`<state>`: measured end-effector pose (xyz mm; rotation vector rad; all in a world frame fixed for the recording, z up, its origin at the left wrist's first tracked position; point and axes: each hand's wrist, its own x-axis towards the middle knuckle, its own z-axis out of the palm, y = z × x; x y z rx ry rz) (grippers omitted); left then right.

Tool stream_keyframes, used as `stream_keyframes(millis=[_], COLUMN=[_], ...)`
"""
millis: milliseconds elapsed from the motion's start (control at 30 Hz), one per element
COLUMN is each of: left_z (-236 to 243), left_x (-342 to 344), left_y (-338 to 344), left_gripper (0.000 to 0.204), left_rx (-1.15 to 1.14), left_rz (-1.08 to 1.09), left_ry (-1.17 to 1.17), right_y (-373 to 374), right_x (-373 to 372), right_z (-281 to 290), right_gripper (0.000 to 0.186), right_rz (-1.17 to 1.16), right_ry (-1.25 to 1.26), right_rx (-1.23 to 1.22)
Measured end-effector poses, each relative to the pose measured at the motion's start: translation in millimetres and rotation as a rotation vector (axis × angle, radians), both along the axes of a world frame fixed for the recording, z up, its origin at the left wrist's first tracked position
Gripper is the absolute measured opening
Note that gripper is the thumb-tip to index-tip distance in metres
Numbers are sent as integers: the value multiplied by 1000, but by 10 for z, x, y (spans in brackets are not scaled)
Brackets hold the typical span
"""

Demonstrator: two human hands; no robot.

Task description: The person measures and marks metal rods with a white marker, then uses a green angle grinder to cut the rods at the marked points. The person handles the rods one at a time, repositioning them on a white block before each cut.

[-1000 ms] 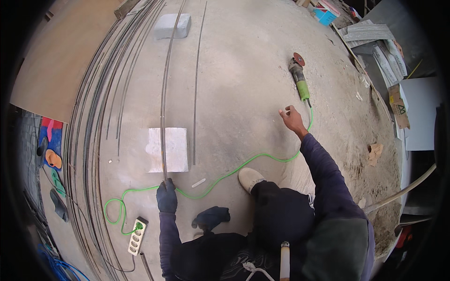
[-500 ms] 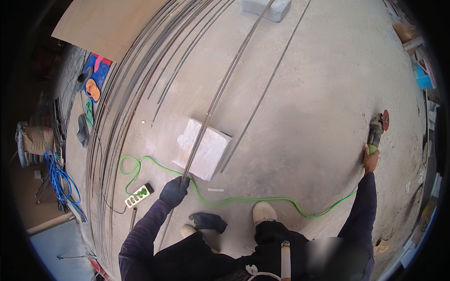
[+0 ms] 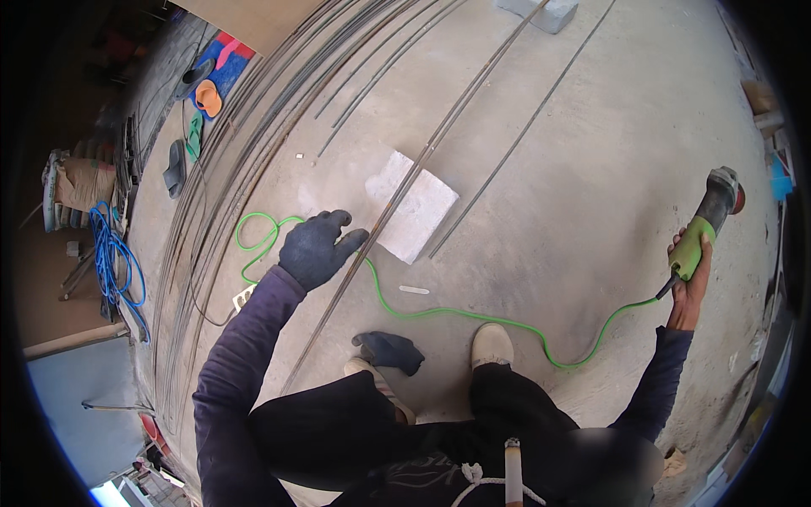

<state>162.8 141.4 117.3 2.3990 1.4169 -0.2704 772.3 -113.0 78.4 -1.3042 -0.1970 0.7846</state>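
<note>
My left hand (image 3: pixel 319 247) in a dark glove is open, fingers apart, just left of thin steel rods (image 3: pixel 397 197), which cross a pale block (image 3: pixel 427 211) and continue toward a second block (image 3: pixel 549 15) at the top. My bare right hand (image 3: pixel 688 270) grips a green and dark angle grinder (image 3: pixel 701 237) by its body, raised at the right, disc away from me. Its green cord (image 3: pixel 456 313) winds across the floor below the block to a power strip (image 3: pixel 242 296) partly behind my left arm. A loose dark glove (image 3: pixel 390 351) lies near my shoes (image 3: pixel 492 346).
Many long rods (image 3: pixel 238 144) lie along the left floor, beside sandals on a blue mat (image 3: pixel 226 72), coiled blue cable (image 3: pixel 110 262) and stacked sacks (image 3: pixel 80 186). A brown board (image 3: pixel 236 17) is at the top left. A cigarette (image 3: pixel 513 465) shows at the bottom edge, close to the camera.
My right hand has taken hold of the grinder from the floor and lifted it. My left hand has let go of the rods and opened. The view has swung right.
</note>
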Motion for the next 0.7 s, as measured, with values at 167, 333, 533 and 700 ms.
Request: stream_keyframes(millis=[167,333,533,700], left_z=[541,480,179,604], left_x=[460,1194,1475,1478], left_y=[97,-562,-1066,-1065], left_gripper=[47,46,33,30], left_rx=[-23,-442,-657,-793], left_rz=[64,220,380,284], left_ry=[-289,-928,-1508,-1802], right_y=[726,958,1464,1593], right_x=[-1461,-1969,-2719,-3180], right_z=[972,599,997,1947], right_gripper=[57,41,41,41], right_rz=[141,347,486,456], right_ry=[155,97,218,56], right_rx=[393,205,383,283])
